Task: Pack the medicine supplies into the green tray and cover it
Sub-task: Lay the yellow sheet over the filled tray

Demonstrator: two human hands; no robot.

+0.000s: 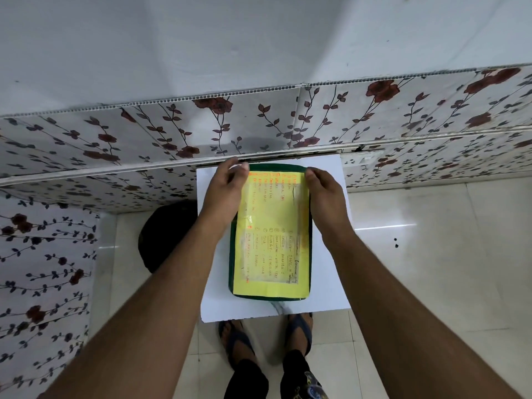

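Observation:
The green tray [310, 226] lies on a small white table [216, 295] in the middle of the view. A lid [270, 234] with a yellow sheet of handwritten notes on it covers the tray, so its contents are hidden. My left hand [224, 191] grips the lid's far left corner. At the far right corner, my right hand [325, 194] grips it with the fingertips. Only the tray's dark green border shows around the yellow sheet.
A wall with floral panels [144, 133] runs just behind the table. A dark round object [161, 234] sits on the floor to the table's left. My feet in sandals [239, 341] stand under the table's near edge on pale floor tiles.

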